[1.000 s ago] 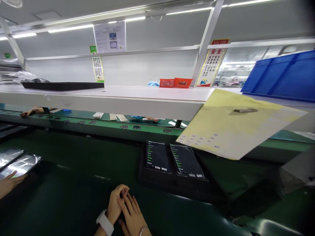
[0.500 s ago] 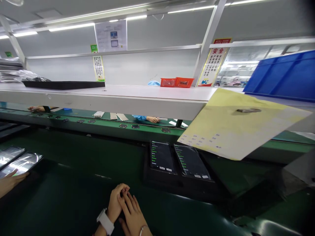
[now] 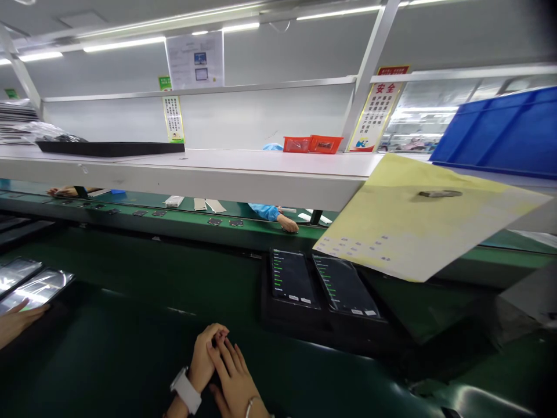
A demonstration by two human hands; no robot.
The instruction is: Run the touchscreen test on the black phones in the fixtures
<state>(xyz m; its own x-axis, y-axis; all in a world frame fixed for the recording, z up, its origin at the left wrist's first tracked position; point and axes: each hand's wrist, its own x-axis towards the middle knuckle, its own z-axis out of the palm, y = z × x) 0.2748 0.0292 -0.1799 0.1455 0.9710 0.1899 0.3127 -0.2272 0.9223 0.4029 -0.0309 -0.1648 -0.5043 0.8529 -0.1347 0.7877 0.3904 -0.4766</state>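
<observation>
My left hand (image 3: 203,355), with a white watch on its wrist, rests on the dark green conveyor belt (image 3: 130,325) at the bottom centre, its fingers curled in. My right hand (image 3: 237,380) lies beside it with fingers stretched out, their tips touching the left hand's knuckles. I see nothing in either hand. A black tray (image 3: 322,322) holding two phones with lit screens, one (image 3: 291,277) on the left and one (image 3: 346,285) on the right, sits on the belt just beyond my hands, to their right.
Another person's hand (image 3: 15,322) touches shiny phones (image 3: 37,288) at the left edge. Across the belt a blue-sleeved hand (image 3: 287,223) reaches to the green rail. A white shelf (image 3: 217,171) overhangs, bearing a yellow sheet (image 3: 418,226), a blue bin (image 3: 500,133) and red bins (image 3: 311,144).
The tray with the two phones has drifted to the right along the belt. The blue-sleeved hand across the belt has come forward to the rail. My hands have stayed put.
</observation>
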